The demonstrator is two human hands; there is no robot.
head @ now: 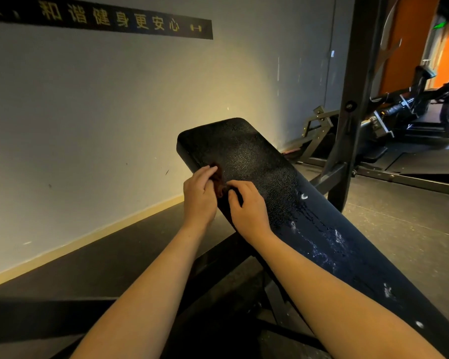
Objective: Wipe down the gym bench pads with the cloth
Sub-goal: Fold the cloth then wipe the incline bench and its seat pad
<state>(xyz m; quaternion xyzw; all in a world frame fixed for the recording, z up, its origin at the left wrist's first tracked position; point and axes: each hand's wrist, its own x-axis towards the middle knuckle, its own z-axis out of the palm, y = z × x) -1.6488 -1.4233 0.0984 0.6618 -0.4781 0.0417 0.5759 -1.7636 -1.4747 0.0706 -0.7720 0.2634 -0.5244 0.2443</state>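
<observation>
A long black padded gym bench [257, 161] slopes up from the lower right to the middle of the view, its lower part wet and shiny. A small dark brown cloth [219, 180] lies bunched at the pad's left edge. My left hand [198, 195] holds the cloth from the left, fingers curled over it. My right hand [246, 206] pinches the cloth's near end with curled fingers. Most of the cloth is hidden between the two hands.
A grey wall [101, 112] with a black banner stands close on the left. A black steel upright [347, 107] of a rack rises right of the bench. More gym machines [399, 112] sit at the far right. Dark rubber floor [399, 229] lies around.
</observation>
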